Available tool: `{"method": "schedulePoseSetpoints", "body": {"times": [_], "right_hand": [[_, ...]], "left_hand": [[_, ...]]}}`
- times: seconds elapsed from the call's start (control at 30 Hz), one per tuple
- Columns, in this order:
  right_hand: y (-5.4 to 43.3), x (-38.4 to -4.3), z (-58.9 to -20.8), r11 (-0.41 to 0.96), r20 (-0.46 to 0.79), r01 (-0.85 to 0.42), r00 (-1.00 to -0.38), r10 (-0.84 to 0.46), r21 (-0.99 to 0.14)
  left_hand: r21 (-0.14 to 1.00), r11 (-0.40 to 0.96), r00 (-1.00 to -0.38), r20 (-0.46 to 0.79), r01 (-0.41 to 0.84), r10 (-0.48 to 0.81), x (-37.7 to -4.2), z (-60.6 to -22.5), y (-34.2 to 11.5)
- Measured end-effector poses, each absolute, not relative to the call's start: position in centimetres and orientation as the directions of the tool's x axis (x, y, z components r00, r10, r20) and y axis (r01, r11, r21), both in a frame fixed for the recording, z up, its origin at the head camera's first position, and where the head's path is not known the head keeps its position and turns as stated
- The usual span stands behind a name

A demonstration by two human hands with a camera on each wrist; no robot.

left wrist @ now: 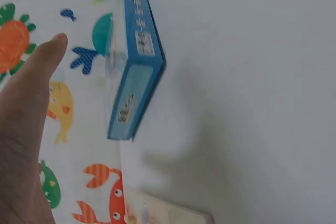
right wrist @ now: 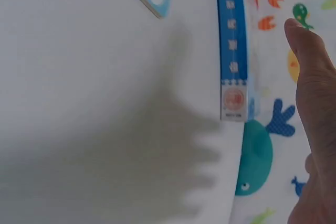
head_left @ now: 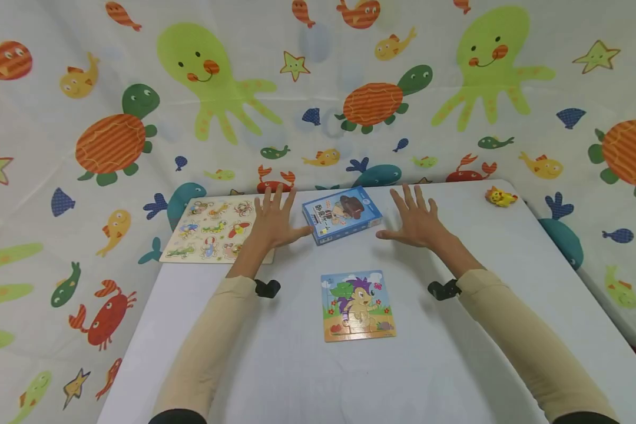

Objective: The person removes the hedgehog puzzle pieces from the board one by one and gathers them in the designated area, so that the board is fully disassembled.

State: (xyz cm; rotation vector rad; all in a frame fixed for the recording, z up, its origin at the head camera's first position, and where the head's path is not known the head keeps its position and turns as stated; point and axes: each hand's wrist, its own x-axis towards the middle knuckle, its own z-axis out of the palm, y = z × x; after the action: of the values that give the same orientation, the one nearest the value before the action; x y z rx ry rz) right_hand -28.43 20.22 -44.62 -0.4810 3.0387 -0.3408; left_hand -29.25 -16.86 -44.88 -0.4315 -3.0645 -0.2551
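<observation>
Between my two hands, toward the back of the table, lies a blue box (head_left: 343, 215) with a cartoon figure in a brown hat on its lid. My left hand (head_left: 273, 221) spreads its fingers just left of the box, overlapping a wooden board of animal pictures (head_left: 206, 227) in the head view. To the box's right, my right hand (head_left: 416, 221) has its fingers fanned out and holds nothing; its shadow falls on the tabletop. Nearer to me sits a square hedgehog jigsaw puzzle (head_left: 358, 307), its pieces fitted together.
A small yellow toy figure (head_left: 500, 196) stands at the table's back right corner. The white table (head_left: 297, 377) meets a hanging cloth (head_left: 318, 65) printed with sea animals behind it and at the sides. Each wrist wears a black camera mount.
</observation>
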Motion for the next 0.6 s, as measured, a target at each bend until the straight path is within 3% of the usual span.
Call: {"method": "schedulePoseSetpoints", "body": {"times": [0.3,0.47,0.6], "right_hand": [[19.6,-23.8,-46.3,0.853,0.055,-0.444,-0.893,-0.446,-0.273],[19.2,-20.9,-47.6,0.782,0.071,-0.531,-0.839,-0.540,-0.325],[18.8,-19.2,-48.8,0.749,0.082,-0.569,-0.811,-0.579,-0.338]], "left_hand": [[0.213,0.890,-0.915,0.072,0.402,0.397,-21.9,-45.0,-15.0],[0.300,0.809,-0.851,0.015,0.505,0.525,-16.9,-46.3,-12.4],[0.307,0.747,-0.789,0.020,0.590,0.615,-14.0,-47.6,-10.5]]}}
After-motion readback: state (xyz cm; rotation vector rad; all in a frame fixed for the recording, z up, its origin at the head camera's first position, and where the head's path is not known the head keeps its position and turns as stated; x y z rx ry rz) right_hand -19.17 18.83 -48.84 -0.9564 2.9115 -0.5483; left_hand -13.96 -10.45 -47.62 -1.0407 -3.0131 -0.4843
